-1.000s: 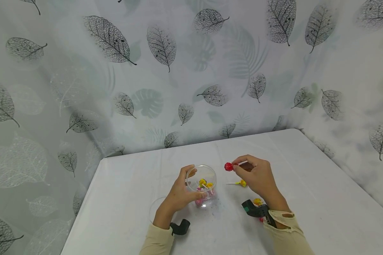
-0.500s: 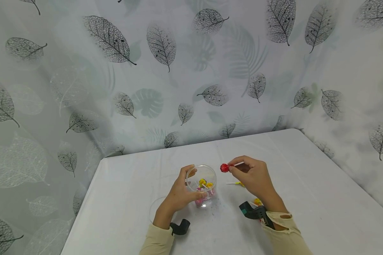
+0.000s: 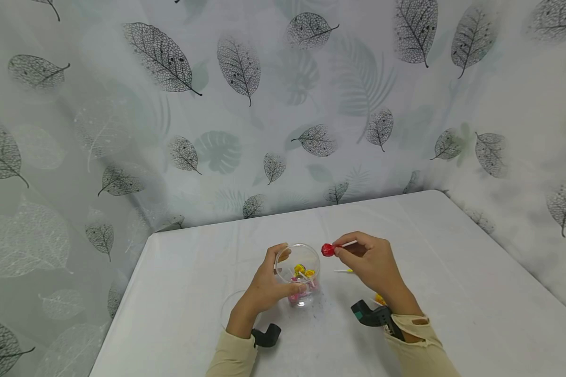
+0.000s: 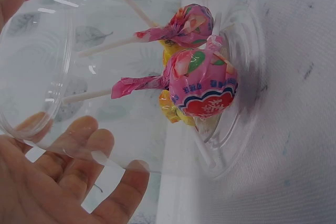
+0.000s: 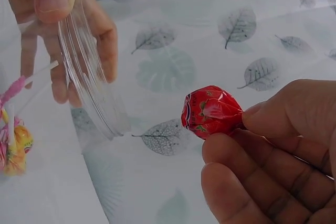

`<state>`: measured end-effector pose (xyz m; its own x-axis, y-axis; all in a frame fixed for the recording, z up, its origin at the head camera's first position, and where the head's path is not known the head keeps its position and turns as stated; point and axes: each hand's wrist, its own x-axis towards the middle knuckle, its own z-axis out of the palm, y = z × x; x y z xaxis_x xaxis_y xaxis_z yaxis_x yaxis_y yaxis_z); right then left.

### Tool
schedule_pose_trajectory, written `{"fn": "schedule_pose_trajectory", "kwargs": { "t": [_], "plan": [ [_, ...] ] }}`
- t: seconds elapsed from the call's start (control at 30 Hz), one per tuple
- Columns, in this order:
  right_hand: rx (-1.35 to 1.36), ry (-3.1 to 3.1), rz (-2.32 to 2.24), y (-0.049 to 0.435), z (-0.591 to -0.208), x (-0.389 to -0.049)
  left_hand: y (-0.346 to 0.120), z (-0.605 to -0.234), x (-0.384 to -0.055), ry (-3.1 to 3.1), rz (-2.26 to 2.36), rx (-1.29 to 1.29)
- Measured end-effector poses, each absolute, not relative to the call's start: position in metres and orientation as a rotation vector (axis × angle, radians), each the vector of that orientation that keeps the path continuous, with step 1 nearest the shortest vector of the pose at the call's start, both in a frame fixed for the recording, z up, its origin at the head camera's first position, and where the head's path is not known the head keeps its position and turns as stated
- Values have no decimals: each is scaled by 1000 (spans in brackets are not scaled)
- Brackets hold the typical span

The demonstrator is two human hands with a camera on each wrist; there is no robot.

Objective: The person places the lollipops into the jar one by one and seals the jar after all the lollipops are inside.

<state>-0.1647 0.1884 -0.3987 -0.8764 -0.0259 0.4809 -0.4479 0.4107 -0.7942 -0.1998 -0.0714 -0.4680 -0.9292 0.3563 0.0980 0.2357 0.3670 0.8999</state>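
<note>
The red lollipop (image 3: 327,250) is held just beside the mouth of the clear jar (image 3: 306,245), on the side toward the right edge of the table (image 3: 193,262) and a little toward the far edge; candy and rim are kept apart by a small gap. Its long axis is set crosswise to the jar, with the wrapped ball pointed at the rim and the white stick (image 3: 351,243) directed away, toward the table's right edge. Whether the ball is raised above the rim cannot be told for sure.

At the neck of its wrapper the lollipop is pinched by the right hand (image 3: 373,262), thumb and fingertips being closed down to that thin twist. The jar is gripped by the left hand (image 3: 264,285), with the fingers bent wide round its wall and the thumb laid along the near side. The ball is thus carried by the right hand, and the rim nearest to it is steadied by the left. At the jar's bottom pink lollipops (image 4: 203,85) and yellow lollipops (image 3: 300,269) are seen, while another yellow candy (image 3: 380,299) is partly hidden by the right wrist
</note>
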Motion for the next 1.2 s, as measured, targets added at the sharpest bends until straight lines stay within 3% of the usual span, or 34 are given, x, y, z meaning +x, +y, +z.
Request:
{"fn": "schedule_pose_trajectory", "kwargs": {
  "t": [1.2],
  "plan": [
    [504, -2406, 1451, 166, -405, -166, -73, -466, -200, 2488, 1628, 543]
  ]
}}
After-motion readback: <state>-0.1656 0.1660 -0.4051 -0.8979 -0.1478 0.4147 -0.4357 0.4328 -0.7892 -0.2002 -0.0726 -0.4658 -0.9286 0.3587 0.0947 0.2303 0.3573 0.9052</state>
